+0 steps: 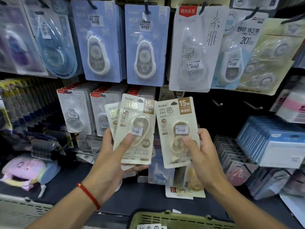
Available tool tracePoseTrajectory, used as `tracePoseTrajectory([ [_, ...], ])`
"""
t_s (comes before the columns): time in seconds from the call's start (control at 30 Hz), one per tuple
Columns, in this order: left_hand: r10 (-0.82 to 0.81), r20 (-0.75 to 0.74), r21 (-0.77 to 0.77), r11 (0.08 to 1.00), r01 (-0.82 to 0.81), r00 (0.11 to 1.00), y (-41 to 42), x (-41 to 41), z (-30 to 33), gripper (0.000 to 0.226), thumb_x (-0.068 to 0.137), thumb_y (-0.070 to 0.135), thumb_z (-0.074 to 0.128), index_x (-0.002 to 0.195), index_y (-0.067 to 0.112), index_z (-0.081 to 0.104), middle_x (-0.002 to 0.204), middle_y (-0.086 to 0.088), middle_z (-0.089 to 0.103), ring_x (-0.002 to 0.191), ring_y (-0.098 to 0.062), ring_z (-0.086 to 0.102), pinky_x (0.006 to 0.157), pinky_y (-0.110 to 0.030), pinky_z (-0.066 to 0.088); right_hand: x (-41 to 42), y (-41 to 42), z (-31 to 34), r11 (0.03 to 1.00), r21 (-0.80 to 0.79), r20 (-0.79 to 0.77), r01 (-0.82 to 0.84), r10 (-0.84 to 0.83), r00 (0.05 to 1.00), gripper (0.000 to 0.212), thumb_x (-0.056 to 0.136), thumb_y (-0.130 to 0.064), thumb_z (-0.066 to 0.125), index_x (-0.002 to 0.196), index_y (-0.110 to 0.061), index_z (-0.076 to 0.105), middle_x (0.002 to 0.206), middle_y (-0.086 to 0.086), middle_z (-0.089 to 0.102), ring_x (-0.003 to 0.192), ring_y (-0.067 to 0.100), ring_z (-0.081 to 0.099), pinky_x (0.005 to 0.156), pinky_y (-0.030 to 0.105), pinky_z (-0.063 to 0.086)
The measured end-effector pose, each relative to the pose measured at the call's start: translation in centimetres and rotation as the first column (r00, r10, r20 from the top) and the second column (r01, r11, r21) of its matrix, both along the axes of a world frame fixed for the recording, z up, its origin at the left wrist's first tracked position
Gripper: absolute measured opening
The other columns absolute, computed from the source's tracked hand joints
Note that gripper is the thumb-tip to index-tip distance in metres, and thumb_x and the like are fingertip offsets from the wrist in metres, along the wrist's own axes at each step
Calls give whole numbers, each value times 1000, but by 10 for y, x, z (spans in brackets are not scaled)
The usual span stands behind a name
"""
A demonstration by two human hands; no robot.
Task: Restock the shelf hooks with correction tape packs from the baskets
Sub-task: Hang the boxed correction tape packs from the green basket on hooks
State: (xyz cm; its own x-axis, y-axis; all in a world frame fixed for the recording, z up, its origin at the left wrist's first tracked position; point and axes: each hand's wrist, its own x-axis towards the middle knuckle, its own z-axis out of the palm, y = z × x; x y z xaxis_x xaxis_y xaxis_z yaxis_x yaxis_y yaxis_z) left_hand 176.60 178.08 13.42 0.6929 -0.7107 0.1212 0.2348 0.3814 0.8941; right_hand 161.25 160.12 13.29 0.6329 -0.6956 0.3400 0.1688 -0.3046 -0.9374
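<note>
My left hand [113,156] grips a small fanned stack of cream correction tape packs [134,129], thumb pressed on the front pack's blister. My right hand [200,156] holds a single cream pack [177,129] of the same kind, thumb on its blister, fingers behind. Both are raised in front of the shelf's lower row. Two bare hooks [217,103] [255,106] stick out of the dark panel just right of the single pack. A green basket [173,219] sits below at the bottom edge, with more packs showing inside.
Blue and clear correction tape packs [145,45] hang on the upper hooks. Grey-white packs [74,111] hang at lower left. A grey basket [18,210] is at bottom left, a pink pouch [24,169] on the ledge, and boxed blue stock [272,139] at right.
</note>
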Motion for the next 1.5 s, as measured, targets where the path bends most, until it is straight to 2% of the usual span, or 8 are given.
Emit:
tracePoseTrajectory([
  [0.1,13,-5,4,1000,-13,1000,2,-2,3,42,95,31,66,135,38,55,128,-2,75,108,-37,76,76,-63,62,0,-6,2,998,28,-6,58,-58,998,39,85,-60,66,111,-31,58,109,-4,77,98,16,76,82,48,63],
  [0.3,49,-32,31,998,-48,998,3,-5,10,42,92,33,66,133,36,55,126,-9,75,103,-43,76,60,-43,62,5,-3,5,995,62,12,76,-77,997,43,89,-67,70,109,-33,55,90,8,77,49,32,67,38,31,46],
  [0.5,56,29,15,998,-57,998,5,-3,9,48,89,35,69,134,34,53,125,-1,75,104,-35,77,76,-73,58,20,-4,-15,991,-36,-33,129,-131,991,32,95,-65,63,114,-40,57,102,-12,75,58,28,74,51,32,58],
  [0.63,46,18,-3,999,-46,999,6,-3,5,49,89,34,71,134,36,54,131,0,72,110,-35,75,74,-63,62,67,-33,-20,975,-70,-100,210,-216,971,33,90,-80,53,112,-55,56,98,-16,72,59,17,73,45,23,53],
  [0.77,25,-16,-19,1000,-25,1000,4,-4,4,47,90,29,71,134,36,55,135,-6,70,112,-43,73,56,-42,62,114,-84,-21,943,81,-369,324,-273,888,91,88,-81,56,146,-11,50,100,4,71,77,25,79,66,41,67],
  [0.93,-30,-26,-58,998,28,999,4,-3,2,56,87,20,74,136,37,52,135,0,71,116,-34,73,77,-58,63,100,-92,-29,940,112,-457,321,-238,857,50,96,-58,66,116,-12,64,89,9,71,77,28,77,73,50,67],
  [1.2,-121,31,-66,990,123,992,4,-5,-6,63,84,14,80,133,43,54,141,-4,68,126,-33,68,89,-51,62,16,6,-3,967,-29,-207,-252,241,948,56,80,-87,59,108,-40,73,104,-7,76,89,11,73,72,27,60],
  [1.5,-94,118,15,996,93,989,-5,-14,-6,67,87,9,79,140,36,48,137,-6,70,126,-33,68,99,-54,59,2,16,-6,986,-50,-132,-156,149,980,35,78,-65,74,105,-50,57,112,-16,76,102,7,74,80,32,64],
])
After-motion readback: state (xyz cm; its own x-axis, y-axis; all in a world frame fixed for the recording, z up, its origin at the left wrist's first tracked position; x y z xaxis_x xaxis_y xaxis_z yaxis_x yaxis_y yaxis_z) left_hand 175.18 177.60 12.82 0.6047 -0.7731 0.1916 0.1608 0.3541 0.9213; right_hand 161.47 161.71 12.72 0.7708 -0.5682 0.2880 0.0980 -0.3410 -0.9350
